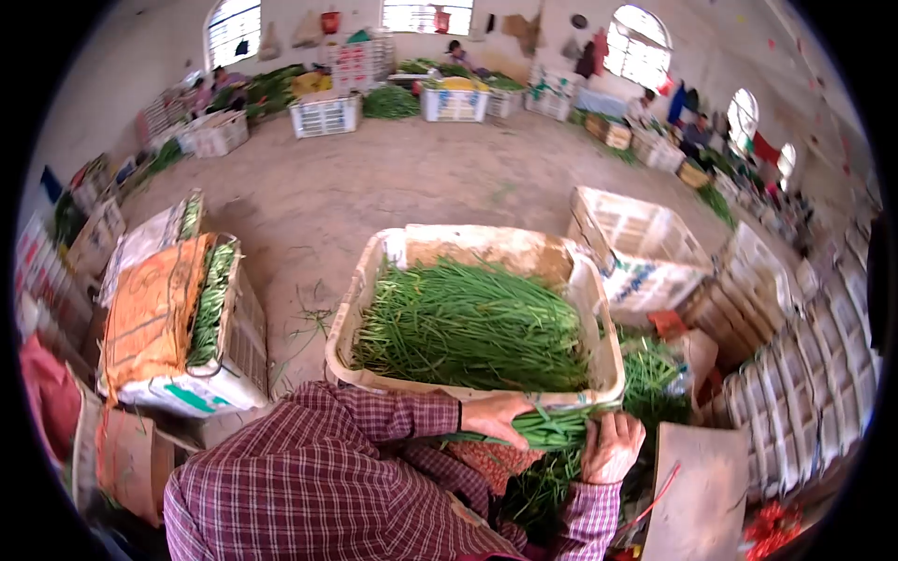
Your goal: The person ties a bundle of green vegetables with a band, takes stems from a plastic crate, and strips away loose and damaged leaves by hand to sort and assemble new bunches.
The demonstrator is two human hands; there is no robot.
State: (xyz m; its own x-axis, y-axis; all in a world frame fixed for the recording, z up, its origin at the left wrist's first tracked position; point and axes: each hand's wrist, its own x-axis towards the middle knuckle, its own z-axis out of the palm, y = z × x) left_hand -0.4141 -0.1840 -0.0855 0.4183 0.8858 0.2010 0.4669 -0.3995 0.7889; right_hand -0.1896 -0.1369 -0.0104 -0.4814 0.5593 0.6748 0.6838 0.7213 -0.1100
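Note:
A bunch of green stalks lies across both hands, just below the near rim of a white crate. My left hand is wrapped over the bunch's left part, thumb and fingers round it. At the bunch's right end, my right hand has its fingers curled around the stalks. Long green stalks fill much of the crate. More loose greens hang below the hands, beside a reddish patterned cloth.
An empty-looking white crate stands beyond at the right. Loose greens and a brown board are right of my hands. At the left sits a packed crate with an orange cover. Several people work along the far walls.

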